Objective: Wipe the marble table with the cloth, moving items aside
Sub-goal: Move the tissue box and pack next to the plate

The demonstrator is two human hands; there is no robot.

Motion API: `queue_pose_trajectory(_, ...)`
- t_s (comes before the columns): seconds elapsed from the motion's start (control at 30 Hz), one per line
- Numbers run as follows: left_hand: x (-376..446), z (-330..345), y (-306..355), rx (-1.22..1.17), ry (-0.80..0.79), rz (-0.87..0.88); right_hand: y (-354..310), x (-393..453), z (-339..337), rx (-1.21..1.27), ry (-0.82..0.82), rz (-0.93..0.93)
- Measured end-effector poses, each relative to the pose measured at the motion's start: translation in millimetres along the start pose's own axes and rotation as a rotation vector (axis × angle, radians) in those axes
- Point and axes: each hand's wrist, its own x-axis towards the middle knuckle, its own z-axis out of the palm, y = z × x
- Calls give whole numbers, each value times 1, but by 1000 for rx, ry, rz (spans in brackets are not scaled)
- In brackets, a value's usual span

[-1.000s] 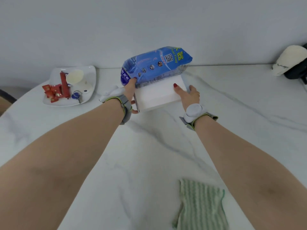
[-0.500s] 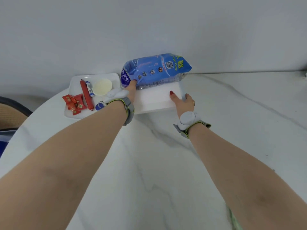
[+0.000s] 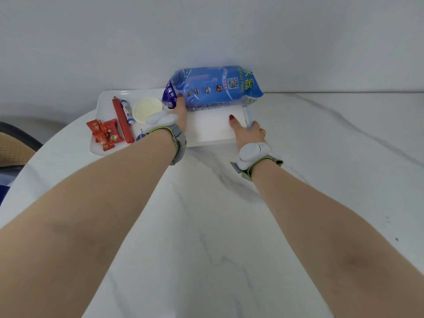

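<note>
Item: white box (image 3: 211, 128), flat and rectangular, smooth matte top, carrying a blue bag (image 3: 213, 88) of glossy crinkled plastic printed with a QR code and small round pictures. Position: far middle of the marble table (image 3: 206, 226), close to the wall. Long axis of box and bag runs left to right; the bag's crimped seam end points right, its bunched darker end left.

My left hand (image 3: 180, 111): fingers curled against the left end of the box and bag, thumb up on the bag's plastic, gripping that end. My right hand (image 3: 246, 131): thumb laid on the box top, fingers wrapped round its right edge, holding it. Each wrist wears a grey strap with a pale rounded device.

Table: white marble, polished, grey veins, curved edge at left.

Tray (image 3: 103, 104): white, glossy, shallow, rounded corners, just left of the box and touching or nearly so. Contents: long red sausage (image 3: 122, 121) in shiny casing, lying near to far; small blue-and-white tube (image 3: 127, 111) beside it; cream round lid (image 3: 146, 109); red foil sweets (image 3: 104, 134) at the near left corner.

Cloth: not visible in this view.
</note>
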Motion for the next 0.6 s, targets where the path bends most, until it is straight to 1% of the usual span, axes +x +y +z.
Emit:
queue_pose_trajectory(0.03,-1,1,-1,-17,1,23,-1,0,1,-9,11,2)
queue_pose_trajectory(0.07,-6,2,0,18,-1,52,-2,-1,2,-17,19,5)
queue_pose_trajectory(0.17,-21,3,-2,268,41,48,-2,-3,1,-26,19,21)
queue_pose_trajectory(0.23,-32,3,-5,408,73,90,-2,-4,0,-24,4,38)
queue_pose_trajectory(0.27,-39,3,-6,439,91,126,-3,-4,0,-28,-3,44)
queue_pose_trajectory(0.33,-48,5,-12,366,62,127,-5,-4,0,-60,-21,44)
queue_pose_trajectory(0.4,-54,6,-18,294,41,52,-6,-6,0,-102,-31,36)
queue_pose_trajectory(0.5,-66,4,-25,348,36,-29,-7,-8,0,-135,-48,29)
queue_pose_trajectory(0.6,-73,0,-28,412,89,-32,-10,-9,3,-145,-37,44)
